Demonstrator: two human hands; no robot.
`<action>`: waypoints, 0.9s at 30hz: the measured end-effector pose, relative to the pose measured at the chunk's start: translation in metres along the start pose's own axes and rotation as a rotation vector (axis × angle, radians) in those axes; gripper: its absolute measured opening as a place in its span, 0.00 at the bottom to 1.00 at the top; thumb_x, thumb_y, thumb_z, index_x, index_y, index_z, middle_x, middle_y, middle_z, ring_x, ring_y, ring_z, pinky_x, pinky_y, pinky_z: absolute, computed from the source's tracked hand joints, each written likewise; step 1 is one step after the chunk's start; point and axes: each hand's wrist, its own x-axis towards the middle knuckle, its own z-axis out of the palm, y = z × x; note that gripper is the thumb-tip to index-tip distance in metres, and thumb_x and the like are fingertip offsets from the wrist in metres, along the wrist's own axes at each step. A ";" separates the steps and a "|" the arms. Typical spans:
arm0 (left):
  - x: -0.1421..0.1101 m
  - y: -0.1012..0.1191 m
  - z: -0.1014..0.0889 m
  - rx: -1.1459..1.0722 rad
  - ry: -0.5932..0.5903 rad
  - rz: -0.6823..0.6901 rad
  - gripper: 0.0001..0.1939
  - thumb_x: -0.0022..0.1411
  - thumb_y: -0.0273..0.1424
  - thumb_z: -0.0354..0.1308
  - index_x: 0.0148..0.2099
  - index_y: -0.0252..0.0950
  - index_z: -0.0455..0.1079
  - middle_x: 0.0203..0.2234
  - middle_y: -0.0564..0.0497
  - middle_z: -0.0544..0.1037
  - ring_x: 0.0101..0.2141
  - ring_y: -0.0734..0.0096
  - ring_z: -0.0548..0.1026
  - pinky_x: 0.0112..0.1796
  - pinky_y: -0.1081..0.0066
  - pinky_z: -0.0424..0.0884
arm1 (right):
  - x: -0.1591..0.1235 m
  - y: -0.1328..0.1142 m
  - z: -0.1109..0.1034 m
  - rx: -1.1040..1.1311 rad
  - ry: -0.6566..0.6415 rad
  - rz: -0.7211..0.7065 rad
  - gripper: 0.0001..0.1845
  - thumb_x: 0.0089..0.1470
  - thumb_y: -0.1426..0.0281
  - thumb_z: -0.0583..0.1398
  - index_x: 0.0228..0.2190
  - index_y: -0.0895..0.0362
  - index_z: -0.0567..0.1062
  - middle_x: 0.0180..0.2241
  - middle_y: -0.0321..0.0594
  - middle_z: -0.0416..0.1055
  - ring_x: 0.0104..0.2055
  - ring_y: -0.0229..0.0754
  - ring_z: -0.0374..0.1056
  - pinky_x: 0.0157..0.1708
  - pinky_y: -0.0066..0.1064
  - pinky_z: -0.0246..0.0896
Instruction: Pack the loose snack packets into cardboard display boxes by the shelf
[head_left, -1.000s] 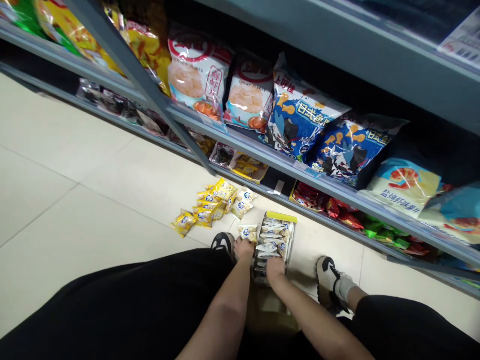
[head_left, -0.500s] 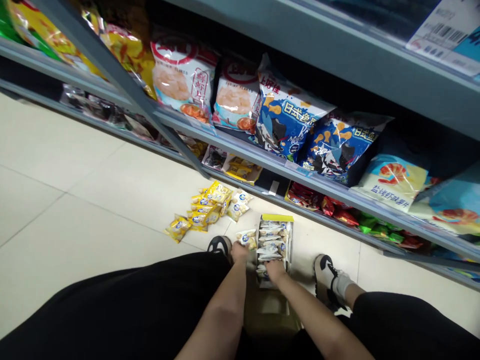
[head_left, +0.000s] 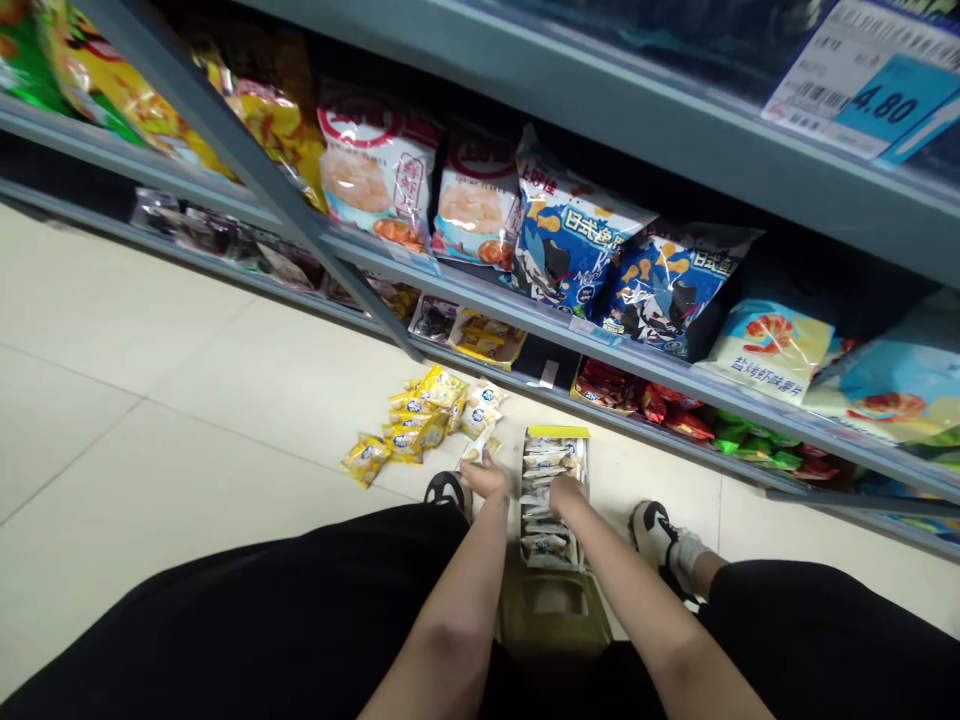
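Note:
My left hand (head_left: pixel 487 480) is over the floor beside my left shoe, with a small pale snack packet (head_left: pixel 481 450) between its thumb and fingers. Just beyond it lies a loose pile of small yellow snack packets (head_left: pixel 416 420), with a few paler ones at its right side. An open display box (head_left: pixel 556 433) with a yellow edge stands between my feet, filled with rows of pale packets (head_left: pixel 546 546). My right hand (head_left: pixel 568 494) reaches into the middle of this box; its fingertips are hidden among the packets.
A grey shelf unit (head_left: pixel 480 285) runs across in front, with large chip bags (head_left: pixel 574 240) above and small snacks in trays (head_left: pixel 487 338) at floor level. My shoes (head_left: pixel 660 540) flank the box. Behind it is an olive-brown stool-like object (head_left: pixel 517 610).
My left hand has moved slightly up toward the pile with the pale packet. Inside the box, my right hand has shifted farther from me, toward its yellow edge, uncovering the near packets.

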 end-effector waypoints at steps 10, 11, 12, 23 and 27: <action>-0.048 0.038 -0.009 -0.122 -0.448 0.698 0.12 0.71 0.36 0.52 0.50 0.34 0.64 0.48 0.40 0.75 0.52 0.60 0.74 0.51 0.66 0.69 | -0.013 0.036 -0.034 0.204 0.169 0.048 0.14 0.48 0.66 0.70 0.37 0.58 0.80 0.41 0.43 0.80 0.43 0.43 0.76 0.41 0.30 0.68; -0.051 0.036 -0.008 -0.099 -0.482 0.706 0.13 0.71 0.37 0.50 0.50 0.33 0.65 0.45 0.40 0.76 0.49 0.59 0.75 0.49 0.66 0.70 | -0.012 0.043 -0.043 0.217 0.217 0.072 0.14 0.48 0.65 0.70 0.38 0.57 0.80 0.42 0.43 0.80 0.43 0.43 0.76 0.40 0.29 0.68; -0.052 0.032 -0.008 -0.073 -0.507 0.706 0.14 0.72 0.38 0.48 0.50 0.33 0.64 0.43 0.39 0.77 0.47 0.58 0.76 0.46 0.65 0.71 | -0.012 0.051 -0.050 0.229 0.257 0.095 0.16 0.48 0.64 0.70 0.39 0.56 0.80 0.42 0.43 0.80 0.43 0.43 0.76 0.39 0.28 0.67; -0.047 0.007 -0.011 0.175 -0.612 0.794 0.13 0.68 0.26 0.50 0.52 0.36 0.70 0.50 0.43 0.74 0.50 0.59 0.72 0.45 0.66 0.69 | -0.007 0.075 -0.033 0.298 0.380 0.164 0.23 0.45 0.65 0.71 0.45 0.54 0.79 0.42 0.44 0.80 0.45 0.46 0.76 0.39 0.28 0.67; -0.043 0.008 -0.013 0.232 -0.532 0.784 0.16 0.69 0.25 0.46 0.54 0.30 0.69 0.50 0.39 0.73 0.52 0.54 0.67 0.50 0.61 0.67 | 0.001 0.060 -0.028 0.303 0.434 0.087 0.34 0.50 0.67 0.68 0.59 0.49 0.70 0.49 0.40 0.78 0.51 0.44 0.74 0.47 0.29 0.66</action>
